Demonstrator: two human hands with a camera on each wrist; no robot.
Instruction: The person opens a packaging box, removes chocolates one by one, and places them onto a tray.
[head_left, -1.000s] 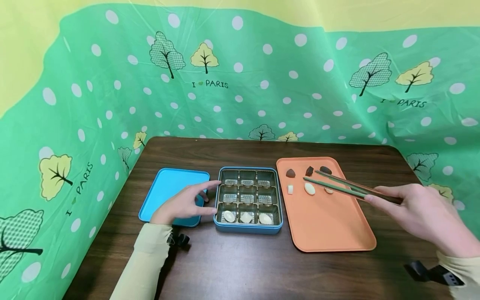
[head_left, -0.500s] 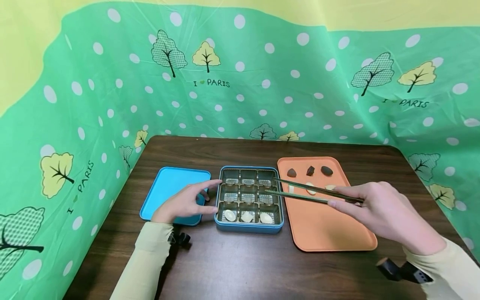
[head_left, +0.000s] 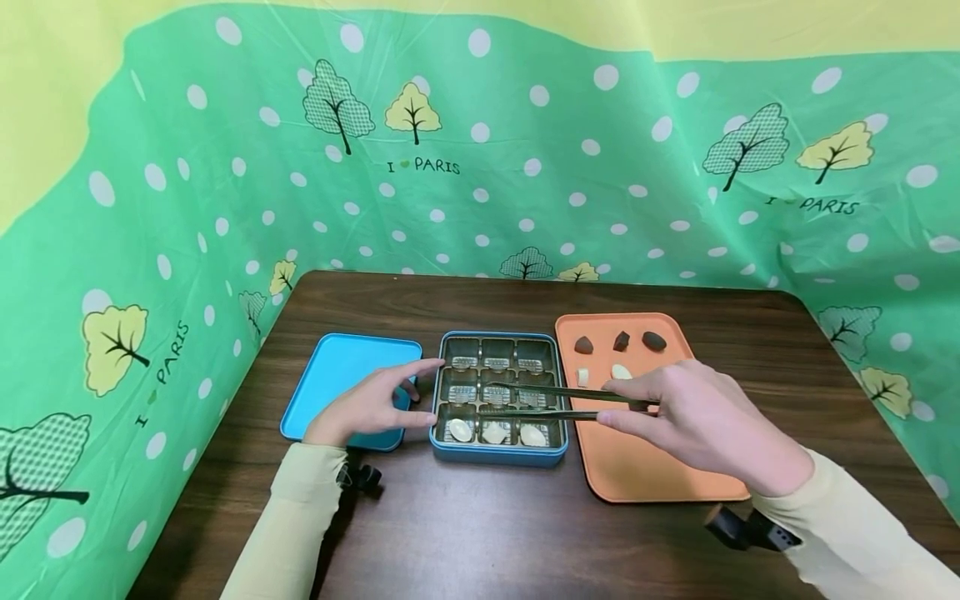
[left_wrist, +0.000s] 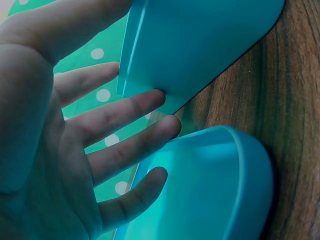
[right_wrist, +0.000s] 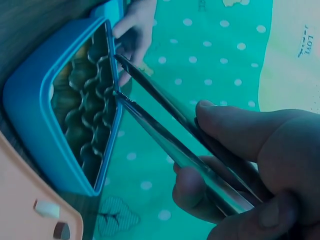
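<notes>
My right hand (head_left: 701,421) holds a long pair of metal tweezers (head_left: 570,392) over a blue box (head_left: 498,456) with a dark insert of square compartments. The tips stand apart above the middle and front rows, with nothing seen between them; the right wrist view shows the tweezers (right_wrist: 170,107) spread too. White pebble-like pieces (head_left: 532,435) lie in the front-row compartments, one in each. At the box's left side, my left hand (head_left: 367,407) touches the edge with outstretched thumb and forefinger. In the left wrist view, the other fingers (left_wrist: 132,150) are spread beside the box wall.
An orange tray (head_left: 652,475) sits right of the box. Three dark stones (head_left: 622,341) lie at its back, with white pieces (head_left: 582,377) in front of them; my right hand covers part of it. A blue lid (head_left: 352,367) lies left, partly under my left hand.
My right hand has carried the tweezers left from over the tray to above the box, and then closer to the front. The left hand stays put.
</notes>
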